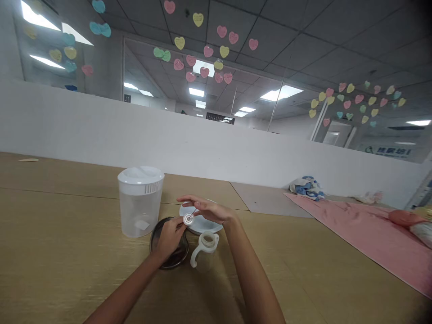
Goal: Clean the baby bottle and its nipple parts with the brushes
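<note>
My left hand (170, 234) pinches a small white round piece with concentric rings (188, 219). A thin dark stem slants up from its middle toward my right hand (209, 209). That hand hovers just to the right with its fingers stretched out to the left; whether it touches the stem cannot be made out. Beneath my left hand lies a dark metal dish with a shiny rim (173, 261), partly covered by the hand. Behind my right hand a pale plate (202, 225) shows in part. Nearer me stands a clear container with a white ring top and hooked handle (206, 245).
A translucent bucket with a white lid (141, 202) stands left of my hands on the brown tabletop (84, 252). At the right lie a pink cloth (364, 229) and a blue-and-white bundle (307, 187). A low white wall (202, 144) closes off the back.
</note>
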Demonstrator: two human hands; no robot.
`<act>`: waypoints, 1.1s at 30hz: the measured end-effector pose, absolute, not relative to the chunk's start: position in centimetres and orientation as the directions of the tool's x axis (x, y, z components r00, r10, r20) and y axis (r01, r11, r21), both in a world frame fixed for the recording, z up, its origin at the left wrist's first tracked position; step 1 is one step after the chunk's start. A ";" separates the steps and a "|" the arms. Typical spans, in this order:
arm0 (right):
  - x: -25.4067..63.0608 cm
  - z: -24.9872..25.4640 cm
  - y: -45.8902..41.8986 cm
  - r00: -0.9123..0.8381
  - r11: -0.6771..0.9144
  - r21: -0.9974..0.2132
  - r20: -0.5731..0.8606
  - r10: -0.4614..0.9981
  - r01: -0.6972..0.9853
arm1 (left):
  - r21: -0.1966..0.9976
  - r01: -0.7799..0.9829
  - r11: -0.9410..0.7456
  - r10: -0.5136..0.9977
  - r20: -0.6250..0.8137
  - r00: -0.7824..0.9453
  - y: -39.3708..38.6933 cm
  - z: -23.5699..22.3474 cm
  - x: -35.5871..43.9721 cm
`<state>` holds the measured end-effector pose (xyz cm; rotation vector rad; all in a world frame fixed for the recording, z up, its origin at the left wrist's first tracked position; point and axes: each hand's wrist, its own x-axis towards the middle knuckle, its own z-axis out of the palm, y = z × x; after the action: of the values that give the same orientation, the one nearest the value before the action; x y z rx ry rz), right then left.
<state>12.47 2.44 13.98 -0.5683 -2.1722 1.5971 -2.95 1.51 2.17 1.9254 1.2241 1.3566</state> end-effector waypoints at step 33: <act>11.1 12.8 2.7 -0.763 0.141 -0.970 -0.063 0.644 0.199 | 0.783 0.420 -0.460 0.872 0.487 0.047 1.5 2.2 -2.8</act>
<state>11.09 2.71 12.80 -0.8098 -2.0561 1.6555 -2.79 1.52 2.20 1.8996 1.2957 1.3976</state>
